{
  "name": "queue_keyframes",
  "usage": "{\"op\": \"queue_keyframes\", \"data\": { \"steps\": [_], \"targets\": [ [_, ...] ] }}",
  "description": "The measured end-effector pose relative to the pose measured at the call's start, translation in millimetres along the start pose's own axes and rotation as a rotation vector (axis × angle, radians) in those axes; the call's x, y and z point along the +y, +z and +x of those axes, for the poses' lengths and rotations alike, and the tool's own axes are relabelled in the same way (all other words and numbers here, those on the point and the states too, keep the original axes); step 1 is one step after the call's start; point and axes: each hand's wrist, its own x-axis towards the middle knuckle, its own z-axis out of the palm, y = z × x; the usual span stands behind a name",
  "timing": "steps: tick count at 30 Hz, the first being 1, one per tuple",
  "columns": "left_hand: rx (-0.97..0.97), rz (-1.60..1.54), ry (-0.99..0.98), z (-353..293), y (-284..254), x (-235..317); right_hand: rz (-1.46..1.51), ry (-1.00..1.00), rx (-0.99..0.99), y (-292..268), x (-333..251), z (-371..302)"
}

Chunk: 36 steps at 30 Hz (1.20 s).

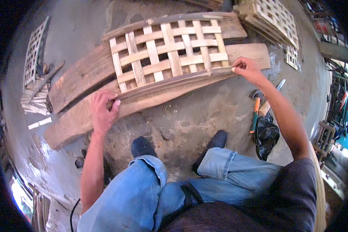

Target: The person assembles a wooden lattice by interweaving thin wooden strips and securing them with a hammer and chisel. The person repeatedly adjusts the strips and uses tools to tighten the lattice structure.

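A woven lattice panel (154,48) of pale flat wooden strips lies across two rough brown planks on the floor. Along its near edge runs a thin brown strip (170,82), and a similar strip borders the far edge. My left hand (103,110) is at the strip's left end, thumb and fingers pinched around it above the nearer plank (75,125). At the other end my right hand (246,69) pinches the strip's tip, close to the panel's right corner.
On the right lie a hammer (255,112) with an orange and black handle, a wooden-handled blade (265,109) and a black plastic bag (266,135). Similar lattice panels are stacked (274,19) at the far right. Another panel (34,50) and loose pale strips (36,102) are at the left.
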Motion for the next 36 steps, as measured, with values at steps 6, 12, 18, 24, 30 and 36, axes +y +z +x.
{"op": "queue_keyframes", "data": {
  "steps": [6, 12, 18, 24, 30, 36],
  "targets": [
    [0.015, -0.023, -0.024, -0.7, 5.4, -1.6, 0.049, -0.061, 0.015, -5.4, -0.8, 0.2],
    [0.040, -0.032, 0.010, -0.7, 6.8, -2.3, 0.082, -0.126, 0.036, -2.5, 6.0, 9.4],
    [0.043, -0.009, 0.032, -1.3, 9.7, 1.2, 0.094, -0.099, 0.042, -2.3, 10.4, 8.3],
    [0.052, -0.057, 0.025, -1.5, 6.4, 2.0, 0.100, -0.116, 0.051, 1.8, 8.7, 9.1],
    [0.053, -0.082, 0.040, 0.8, 2.9, 0.3, 0.174, -0.026, -0.013, -0.5, -0.5, 7.2],
    [0.040, -0.270, -0.039, 4.4, 16.8, 3.7, 0.299, 0.096, 0.169, -16.8, -4.1, -31.0]
  ]
}}
